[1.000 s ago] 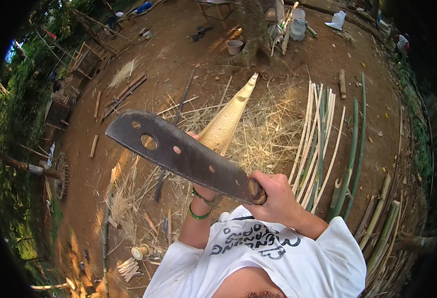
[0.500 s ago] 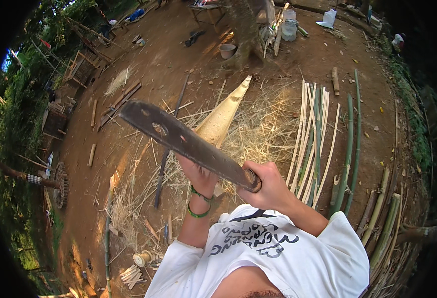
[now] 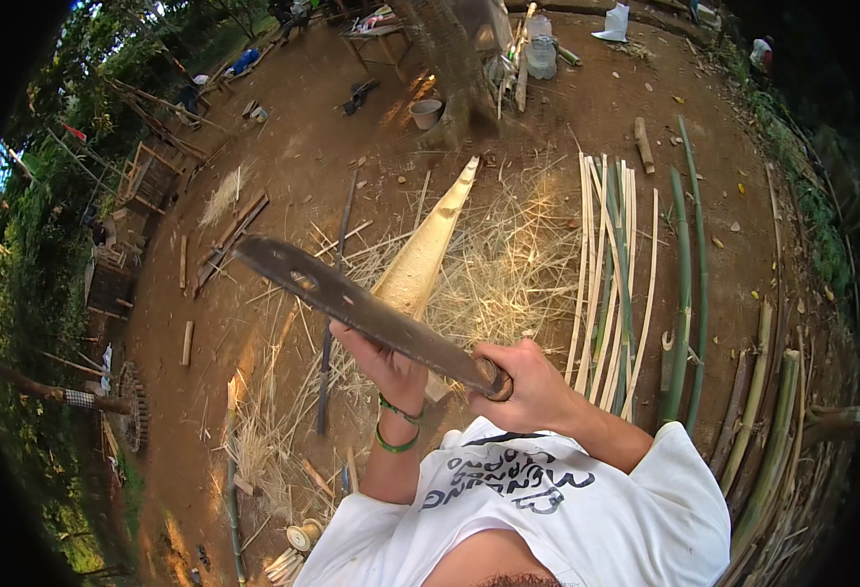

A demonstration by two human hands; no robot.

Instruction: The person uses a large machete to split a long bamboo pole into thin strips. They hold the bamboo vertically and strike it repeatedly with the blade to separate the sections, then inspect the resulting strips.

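Note:
My right hand (image 3: 525,383) is closed round the wooden handle of a machete (image 3: 352,305), whose broad dark blade with holes in it points up to the left. The blade crosses over a long piece of split bamboo (image 3: 432,233) with a pale inner face, which narrows away from me. Beneath the blade, my left hand (image 3: 391,377) grips the near part of that bamboo. The blade hides most of its fingers, and green bands circle the wrist.
Dry shavings (image 3: 508,274) litter the brown ground ahead. To the right lie pale bamboo strips (image 3: 586,264) and green poles (image 3: 682,293). A tree trunk (image 3: 449,78) with a bucket (image 3: 426,113) beside it stands at the back. A spool (image 3: 303,535) lies lower left.
The view has tilted slightly, so the ground and the things on it sit a little differently. The machete's tip is slightly lower; both hands keep their grips.

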